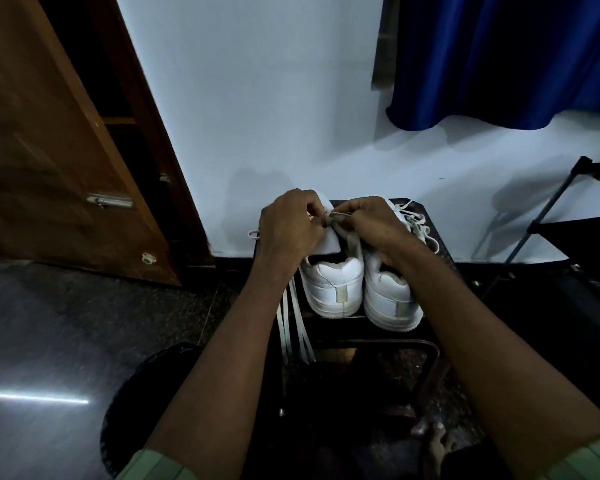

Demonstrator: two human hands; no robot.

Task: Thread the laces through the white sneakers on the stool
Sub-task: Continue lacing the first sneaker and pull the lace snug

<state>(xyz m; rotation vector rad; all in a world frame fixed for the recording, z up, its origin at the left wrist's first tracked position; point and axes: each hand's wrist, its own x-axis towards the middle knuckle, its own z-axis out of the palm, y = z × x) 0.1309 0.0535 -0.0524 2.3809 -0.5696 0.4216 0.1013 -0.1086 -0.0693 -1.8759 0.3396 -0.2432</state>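
Note:
Two white sneakers stand heels toward me on a dark stool [440, 237]. My left hand [288, 226] and my right hand [371, 223] meet over the front of the left sneaker [333, 285], both pinching its white lace [338, 216] with curled fingers. The eyelets under the hands are hidden. Loose lace ends [297, 327] hang down off the stool's left side below my left wrist. The right sneaker [392, 299] sits beside the first one, touching it, with its lace [418, 223] lying loose over its front.
A white wall rises right behind the stool. A brown wooden door [59, 161] stands open at the left. A blue curtain [506, 60] hangs at the upper right, and a black metal rack [551, 216] stands at the right. The floor is dark and glossy.

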